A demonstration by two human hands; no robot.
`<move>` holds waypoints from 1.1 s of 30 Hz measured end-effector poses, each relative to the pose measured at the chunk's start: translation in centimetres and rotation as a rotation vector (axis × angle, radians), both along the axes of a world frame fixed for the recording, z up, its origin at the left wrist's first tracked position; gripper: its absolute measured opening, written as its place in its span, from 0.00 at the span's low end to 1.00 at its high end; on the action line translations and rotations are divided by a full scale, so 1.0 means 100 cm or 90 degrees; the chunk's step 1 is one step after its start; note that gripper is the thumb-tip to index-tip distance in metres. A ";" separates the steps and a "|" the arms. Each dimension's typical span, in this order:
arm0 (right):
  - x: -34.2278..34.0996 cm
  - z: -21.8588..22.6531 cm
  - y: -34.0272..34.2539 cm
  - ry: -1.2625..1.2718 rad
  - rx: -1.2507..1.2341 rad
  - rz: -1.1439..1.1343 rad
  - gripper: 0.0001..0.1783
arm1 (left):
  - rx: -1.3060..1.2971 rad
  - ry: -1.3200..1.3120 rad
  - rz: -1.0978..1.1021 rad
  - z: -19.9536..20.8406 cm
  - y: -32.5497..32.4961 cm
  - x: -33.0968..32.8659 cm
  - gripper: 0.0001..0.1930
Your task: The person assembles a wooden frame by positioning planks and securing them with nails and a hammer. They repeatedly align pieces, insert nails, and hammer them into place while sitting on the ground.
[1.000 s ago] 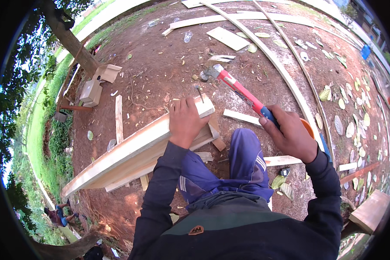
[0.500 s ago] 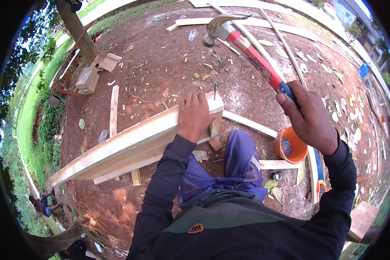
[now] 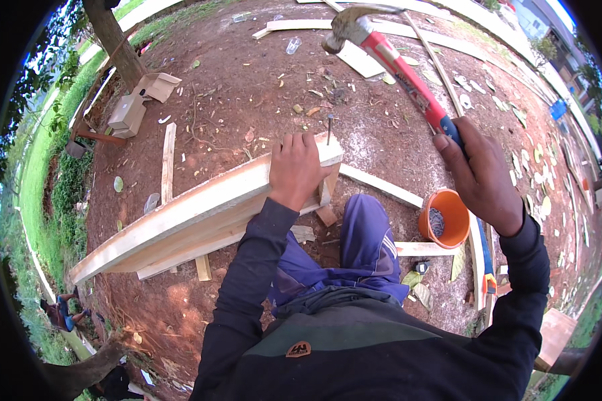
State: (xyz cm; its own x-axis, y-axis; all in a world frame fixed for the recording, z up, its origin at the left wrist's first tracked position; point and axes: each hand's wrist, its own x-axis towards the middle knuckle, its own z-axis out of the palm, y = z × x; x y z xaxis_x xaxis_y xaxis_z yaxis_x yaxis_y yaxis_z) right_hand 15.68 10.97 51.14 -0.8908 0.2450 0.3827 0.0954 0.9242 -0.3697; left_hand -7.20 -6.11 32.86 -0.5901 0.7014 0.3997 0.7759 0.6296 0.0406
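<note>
My left hand (image 3: 294,170) is closed over the top edge of a long pale wooden board (image 3: 180,217), close to its right end. Just right of those fingers a nail (image 3: 329,130) stands upright in the board's edge, its head well above the wood. In my right hand (image 3: 485,175) is the handle of a claw hammer (image 3: 408,79) with a red and blue grip. It is held up in the air, its metal head beyond the nail and apart from it. Under the top board, more planks join it at an angle, partly hidden by my left arm.
An orange bucket (image 3: 456,219) holding nails (image 3: 437,222) stands right of my knee. Near it lie a small black object (image 3: 421,267) and a blue tool with an orange end (image 3: 489,284). A cardboard box (image 3: 127,117) sits by a tree (image 3: 114,40). Another person (image 3: 63,313) is far left.
The hammer has shifted slightly up and to the right in my right hand. My left hand keeps its place on the board, and the nail still stands. The whole view has tilted a little.
</note>
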 end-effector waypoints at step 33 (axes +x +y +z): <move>0.000 0.047 -0.018 0.477 -0.232 -0.018 0.19 | -0.028 -0.023 -0.010 0.004 -0.001 -0.003 0.38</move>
State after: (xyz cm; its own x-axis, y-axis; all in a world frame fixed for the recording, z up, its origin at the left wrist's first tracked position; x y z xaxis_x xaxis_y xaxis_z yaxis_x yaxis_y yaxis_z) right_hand 15.73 9.19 55.83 -0.4228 0.4871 0.7641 -0.2736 0.7353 -0.6201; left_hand -7.54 -6.16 33.23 -0.5925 0.7268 0.3474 0.7839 0.6195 0.0408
